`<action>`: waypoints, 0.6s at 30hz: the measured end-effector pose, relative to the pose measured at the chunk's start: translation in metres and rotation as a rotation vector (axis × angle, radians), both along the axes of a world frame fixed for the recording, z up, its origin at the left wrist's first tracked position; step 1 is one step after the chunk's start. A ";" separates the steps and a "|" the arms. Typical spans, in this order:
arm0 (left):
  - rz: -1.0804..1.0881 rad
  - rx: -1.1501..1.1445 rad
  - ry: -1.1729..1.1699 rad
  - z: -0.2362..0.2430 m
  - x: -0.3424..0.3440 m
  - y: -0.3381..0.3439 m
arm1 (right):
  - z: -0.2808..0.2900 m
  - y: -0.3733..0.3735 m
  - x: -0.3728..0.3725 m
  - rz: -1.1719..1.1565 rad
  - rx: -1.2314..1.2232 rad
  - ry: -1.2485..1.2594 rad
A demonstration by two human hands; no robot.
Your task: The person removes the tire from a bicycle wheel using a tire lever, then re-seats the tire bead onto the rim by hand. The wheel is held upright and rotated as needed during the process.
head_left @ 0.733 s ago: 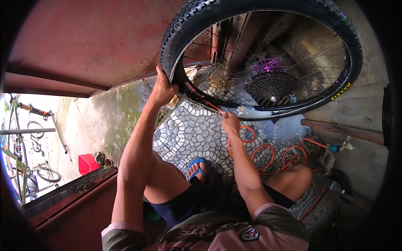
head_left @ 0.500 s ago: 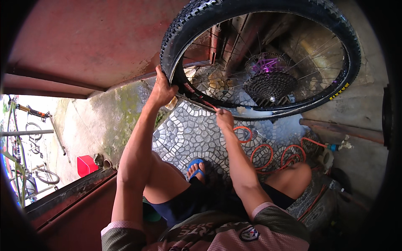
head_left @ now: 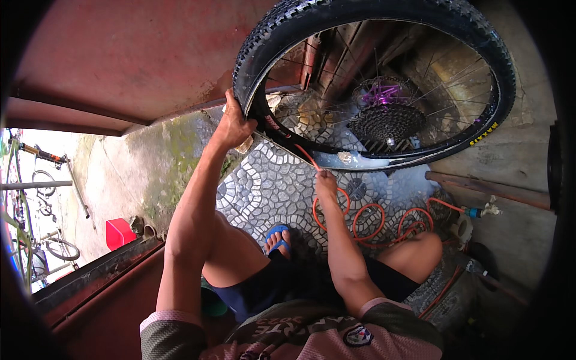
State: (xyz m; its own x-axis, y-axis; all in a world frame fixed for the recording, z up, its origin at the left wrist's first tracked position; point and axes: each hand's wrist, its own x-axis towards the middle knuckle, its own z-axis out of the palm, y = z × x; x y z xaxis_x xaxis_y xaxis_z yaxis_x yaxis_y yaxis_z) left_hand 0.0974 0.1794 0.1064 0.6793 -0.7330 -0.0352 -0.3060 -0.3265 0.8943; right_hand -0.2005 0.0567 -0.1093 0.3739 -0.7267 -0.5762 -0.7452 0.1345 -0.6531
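My left hand (head_left: pixel 236 125) grips the left side of a bicycle wheel's black knobby tyre (head_left: pixel 252 63). At the wheel's lower edge my right hand (head_left: pixel 326 183) is closed on an orange hose (head_left: pixel 307 155), which runs up into the gap between tyre and rim. Milky white liquid (head_left: pixel 354 162) lies along the lower inside of the tyre, and some is spread on the floor below. The wheel has a black cassette (head_left: pixel 386 126) and a purple hub (head_left: pixel 384 93).
The hose coils over a pebble-mosaic floor (head_left: pixel 264 180) to a tap (head_left: pixel 489 210). A red metal panel (head_left: pixel 132 66) is upper left, a rusty pipe (head_left: pixel 480 186) at right. Bicycles (head_left: pixel 54 246) and a red bin (head_left: pixel 119 234) are left. My sandalled foot (head_left: pixel 277 240) is below.
My right hand shifted slightly up-left, then back down toward me, with a longer stretch of orange hose showing above it. My left hand and the wheel shifted slightly in the view.
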 end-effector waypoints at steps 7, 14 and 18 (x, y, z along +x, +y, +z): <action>0.003 0.015 -0.024 0.000 -0.012 -0.014 | 0.009 0.000 0.051 -0.008 -0.020 -0.071; 0.038 0.037 -0.065 -0.001 -0.008 -0.003 | 0.023 0.005 0.020 -0.026 -0.086 0.020; 0.015 0.044 -0.035 -0.001 -0.008 -0.010 | 0.044 0.011 0.061 0.065 -0.132 0.028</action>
